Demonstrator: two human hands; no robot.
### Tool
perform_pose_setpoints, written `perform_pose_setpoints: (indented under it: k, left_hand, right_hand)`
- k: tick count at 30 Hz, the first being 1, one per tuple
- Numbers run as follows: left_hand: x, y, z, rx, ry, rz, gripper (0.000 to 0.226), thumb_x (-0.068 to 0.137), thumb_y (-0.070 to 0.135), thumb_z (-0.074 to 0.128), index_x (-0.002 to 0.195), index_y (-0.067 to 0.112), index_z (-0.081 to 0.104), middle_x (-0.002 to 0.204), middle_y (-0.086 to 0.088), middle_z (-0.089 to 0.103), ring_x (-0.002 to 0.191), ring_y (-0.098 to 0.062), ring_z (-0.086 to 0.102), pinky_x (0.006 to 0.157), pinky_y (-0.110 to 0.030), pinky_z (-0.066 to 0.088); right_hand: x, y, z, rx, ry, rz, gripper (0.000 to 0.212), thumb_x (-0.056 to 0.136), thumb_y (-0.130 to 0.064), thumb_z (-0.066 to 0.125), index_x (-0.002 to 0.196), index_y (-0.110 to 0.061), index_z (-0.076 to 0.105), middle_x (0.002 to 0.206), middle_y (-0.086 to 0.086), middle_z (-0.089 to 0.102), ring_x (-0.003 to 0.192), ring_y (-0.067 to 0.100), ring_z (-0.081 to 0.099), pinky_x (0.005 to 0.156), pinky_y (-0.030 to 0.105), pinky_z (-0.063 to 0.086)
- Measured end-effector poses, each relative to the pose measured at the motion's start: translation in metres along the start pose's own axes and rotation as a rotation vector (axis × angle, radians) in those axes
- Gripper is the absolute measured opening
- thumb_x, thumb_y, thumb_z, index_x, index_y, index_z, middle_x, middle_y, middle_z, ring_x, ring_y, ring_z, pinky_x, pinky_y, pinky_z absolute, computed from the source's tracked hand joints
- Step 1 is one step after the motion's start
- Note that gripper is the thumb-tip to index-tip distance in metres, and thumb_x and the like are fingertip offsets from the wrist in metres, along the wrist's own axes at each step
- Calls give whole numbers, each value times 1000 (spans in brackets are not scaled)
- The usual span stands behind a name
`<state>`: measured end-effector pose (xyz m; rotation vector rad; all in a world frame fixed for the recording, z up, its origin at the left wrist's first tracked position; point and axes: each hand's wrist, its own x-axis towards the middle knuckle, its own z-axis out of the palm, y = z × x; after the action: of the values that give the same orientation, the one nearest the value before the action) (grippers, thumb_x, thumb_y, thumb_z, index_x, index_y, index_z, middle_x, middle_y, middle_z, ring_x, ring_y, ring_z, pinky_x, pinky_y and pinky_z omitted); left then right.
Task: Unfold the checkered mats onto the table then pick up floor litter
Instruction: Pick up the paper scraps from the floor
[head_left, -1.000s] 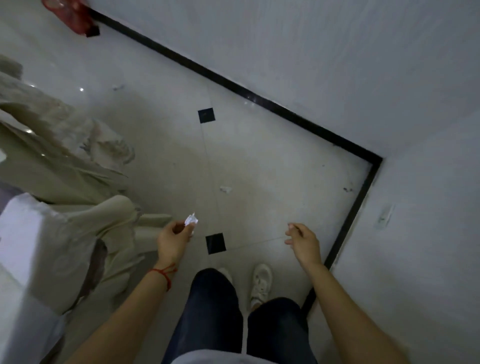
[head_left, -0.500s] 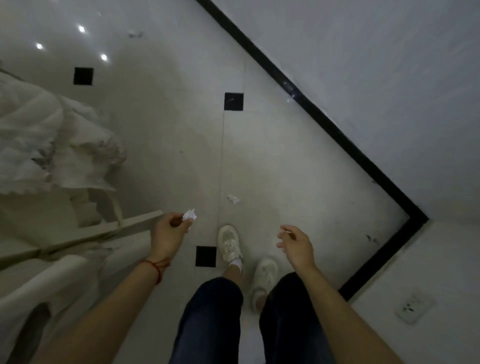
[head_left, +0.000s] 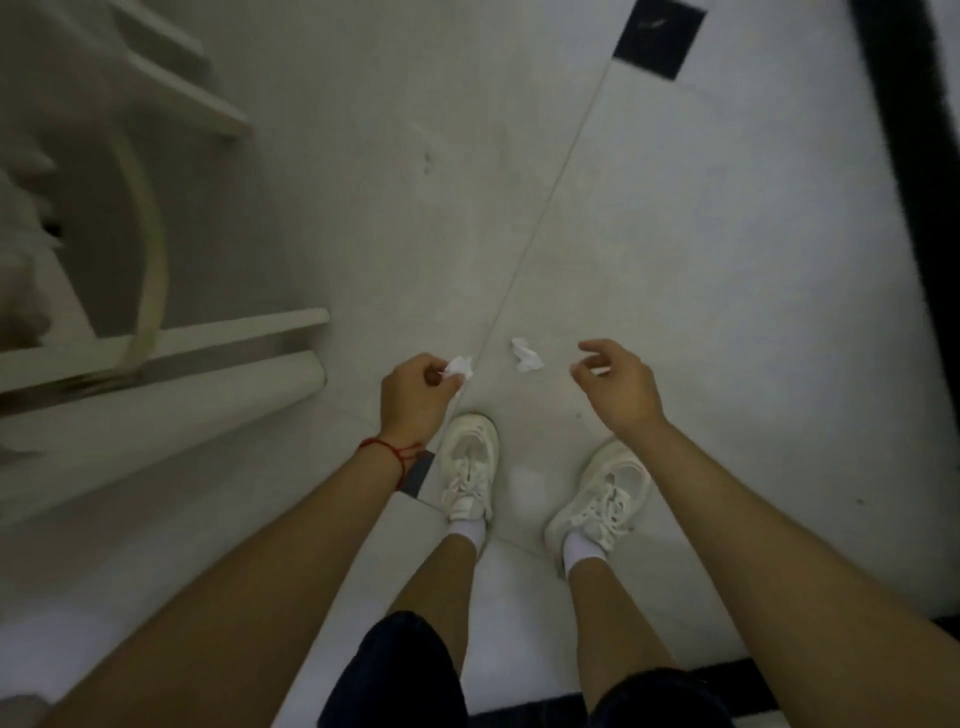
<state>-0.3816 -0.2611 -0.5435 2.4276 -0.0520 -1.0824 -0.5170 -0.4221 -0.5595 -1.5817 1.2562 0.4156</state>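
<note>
**Paper scrap on the floor between two hands**

The left hand (head_left: 415, 397) pinches a crumpled white paper scrap (head_left: 459, 368) at its fingertips. The right hand (head_left: 618, 387) hangs released, fingers loosely curled, holding nothing. A second crumpled paper scrap (head_left: 525, 355) lies on the tiled floor (head_left: 701, 260) just left of the right hand's fingertips, ahead of the white sneakers (head_left: 470, 465).

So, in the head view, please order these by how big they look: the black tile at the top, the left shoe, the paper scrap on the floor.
1. Left shoe
2. Black tile, somewhat smaller, though it lies farther from the camera and is cut by the frame
3. Paper scrap, clearly the smallest
</note>
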Motion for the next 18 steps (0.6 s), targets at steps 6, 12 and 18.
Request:
perform_pose_setpoints:
  k: [6, 12, 18]
  left_hand:
    - [58, -63, 36, 99, -17, -23, 26, 81, 21, 65, 98, 1, 65, 96, -17, 69, 84, -23, 60, 73, -25, 45]
    - [82, -118, 58, 160, -78, -66, 22, 80, 21, 67, 94, 3, 65, 92, -15, 69, 77, -19, 58, 67, -22, 42]
    - [88, -137, 76, 114, -42, -100, 24, 80, 21, 67, 97, 4, 66, 95, -16, 70, 79, -19, 59, 72, -25, 47]
  right_hand:
    - [92, 34, 69, -215, -79, -67, 39, 85, -18, 60, 123, -14, 54, 119, 13, 62, 104, 29, 60, 88, 32, 44]
    - [135, 72, 122, -695, -269, -346, 55, 87, -15, 55, 138, -20, 35, 147, 10, 32, 125, 33, 41, 92, 45, 43]
    - [156, 85, 142, -992, -207, -604, 40, 85, -2, 53, 124, -3, 47, 140, 22, 37, 110, 43, 45, 73, 48, 44]
